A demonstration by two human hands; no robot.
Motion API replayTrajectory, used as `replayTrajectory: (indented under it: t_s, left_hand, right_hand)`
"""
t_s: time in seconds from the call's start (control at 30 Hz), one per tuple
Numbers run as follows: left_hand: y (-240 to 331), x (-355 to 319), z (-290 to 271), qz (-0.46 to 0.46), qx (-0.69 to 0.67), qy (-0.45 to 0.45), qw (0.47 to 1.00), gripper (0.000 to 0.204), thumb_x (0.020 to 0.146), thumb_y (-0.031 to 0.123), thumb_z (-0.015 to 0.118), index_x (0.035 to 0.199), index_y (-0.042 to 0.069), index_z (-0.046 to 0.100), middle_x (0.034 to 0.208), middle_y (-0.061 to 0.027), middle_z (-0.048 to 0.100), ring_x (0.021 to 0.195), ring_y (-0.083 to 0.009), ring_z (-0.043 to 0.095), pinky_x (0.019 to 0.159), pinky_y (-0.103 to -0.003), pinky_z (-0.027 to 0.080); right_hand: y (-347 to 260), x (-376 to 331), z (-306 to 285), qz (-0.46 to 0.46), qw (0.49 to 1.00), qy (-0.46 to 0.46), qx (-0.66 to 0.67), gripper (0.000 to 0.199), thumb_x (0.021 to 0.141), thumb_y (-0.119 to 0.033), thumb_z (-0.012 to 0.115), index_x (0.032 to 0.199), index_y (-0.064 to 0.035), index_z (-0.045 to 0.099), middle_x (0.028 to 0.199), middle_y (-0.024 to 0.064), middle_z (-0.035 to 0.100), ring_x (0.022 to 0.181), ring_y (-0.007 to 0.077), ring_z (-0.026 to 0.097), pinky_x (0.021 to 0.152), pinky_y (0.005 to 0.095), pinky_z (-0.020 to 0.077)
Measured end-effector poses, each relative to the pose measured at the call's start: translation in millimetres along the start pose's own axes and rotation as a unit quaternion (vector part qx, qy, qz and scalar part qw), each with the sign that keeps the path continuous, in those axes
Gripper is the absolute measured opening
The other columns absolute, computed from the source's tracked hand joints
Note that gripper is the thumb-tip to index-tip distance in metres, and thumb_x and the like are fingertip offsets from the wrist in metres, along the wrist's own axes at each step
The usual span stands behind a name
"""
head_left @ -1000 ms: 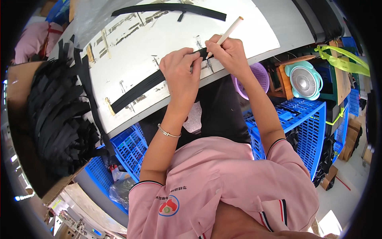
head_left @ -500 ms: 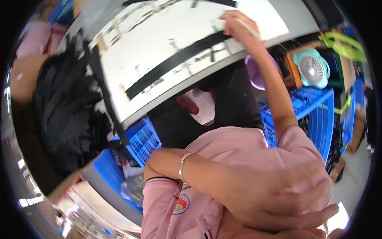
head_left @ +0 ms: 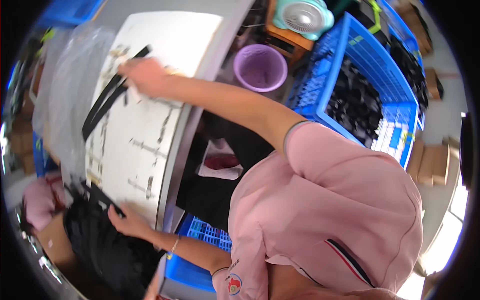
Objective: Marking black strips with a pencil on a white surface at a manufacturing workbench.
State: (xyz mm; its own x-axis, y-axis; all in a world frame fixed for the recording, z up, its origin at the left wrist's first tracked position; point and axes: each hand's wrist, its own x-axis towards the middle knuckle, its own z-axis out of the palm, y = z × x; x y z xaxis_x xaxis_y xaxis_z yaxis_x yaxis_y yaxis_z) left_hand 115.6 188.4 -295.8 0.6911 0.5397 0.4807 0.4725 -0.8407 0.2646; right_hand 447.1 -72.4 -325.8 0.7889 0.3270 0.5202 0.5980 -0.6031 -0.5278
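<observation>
While your right hand [head_left: 145, 76] presses long black strap [head_left: 105, 104] on white worktop [head_left: 165, 60], grip unclear; left hand [head_left: 131, 221] fingers closed on black strap pile [head_left: 95, 235] beside worktop. Pile large: most work left.

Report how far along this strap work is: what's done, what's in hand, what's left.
Done: hard to tell; one long black strap lies flat on the white worktop, and no finished pile can be told apart. In hand: the right hand rests on that strap's upper end, while the left hand grips a strap at the black strap pile off the worktop's edge. Left: that pile looks large, so much seems to remain.
</observation>
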Motion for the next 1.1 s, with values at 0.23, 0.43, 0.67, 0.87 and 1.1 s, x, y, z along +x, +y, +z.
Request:
replayTrajectory:
  t_s: [0.23, 0.43, 0.67, 0.87, 1.1]
  left_hand:
    - [13.8, -6.0, 13.6, -0.103, -0.072, 0.049, 0.991, 0.032, 0.09, 0.007, 0.068, 0.122, 0.008, 0.074, 0.111, -0.0131, 0.075, 0.095, -0.0289, 0.072, 0.085, -0.039, 0.056]
    - [36.9, -0.5, -12.3, -0.175, -0.144, 0.092, 0.97, 0.027, 0.095, 0.003, 0.064, 0.119, 0.006, 0.074, 0.104, -0.0131, 0.077, 0.092, -0.0248, 0.074, 0.08, -0.035, 0.057]
    - [123.3, -13.4, -10.0, 0.0, -0.285, -0.025, 0.958, 0.019, 0.095, 0.001, 0.065, 0.111, 0.006, 0.075, 0.103, -0.012, 0.074, 0.094, -0.0264, 0.07, 0.084, -0.035, 0.055]
    - [148.9, -2.2, 17.0, 0.092, -0.262, -0.152, 0.949, 0.023, 0.092, 0.002, 0.066, 0.111, 0.01, 0.078, 0.102, -0.0075, 0.073, 0.093, -0.0277, 0.066, 0.08, -0.036, 0.053]
    - [176.9, -1.5, 27.3, 0.13, -0.226, -0.182, 0.948, 0.024, 0.094, 0.006, 0.067, 0.115, 0.011, 0.078, 0.108, -0.0073, 0.073, 0.098, -0.0254, 0.066, 0.085, -0.034, 0.052]
  right_hand:
    - [9.9, -13.6, -30.4, -0.062, 0.994, 0.04, 0.074, 0.036, 0.088, -0.021, 0.076, 0.122, -0.019, 0.065, 0.108, 0.0108, 0.073, 0.096, 0.0351, 0.07, 0.082, 0.0436, 0.0567]
    - [1.3, -12.5, -34.8, -0.057, 0.997, -0.006, 0.047, 0.043, 0.09, -0.021, 0.076, 0.131, -0.0166, 0.064, 0.112, 0.0163, 0.073, 0.102, 0.0372, 0.069, 0.089, 0.0462, 0.0549]
    - [-1.6, -15.3, -48.3, 0.067, 0.97, 0.003, 0.233, 0.029, 0.099, -0.018, 0.069, 0.126, -0.0089, 0.066, 0.108, 0.0109, 0.075, 0.102, 0.0213, 0.072, 0.088, 0.0307, 0.0546]
    - [-33.2, -65.7, -88.3, 0.147, 0.945, 0.085, 0.279, 0.018, 0.102, -0.012, 0.065, 0.117, -0.0023, 0.068, 0.115, 0.0103, 0.074, 0.105, 0.016, 0.069, 0.09, 0.0297, 0.054]
    - [-30.8, -133.8, -103.5, -0.131, 0.99, -0.047, -0.027, 0.033, 0.09, -0.01, 0.074, 0.122, -0.0085, 0.065, 0.133, 0.0091, 0.07, 0.134, 0.0251, 0.059, 0.118, 0.0475, 0.033]
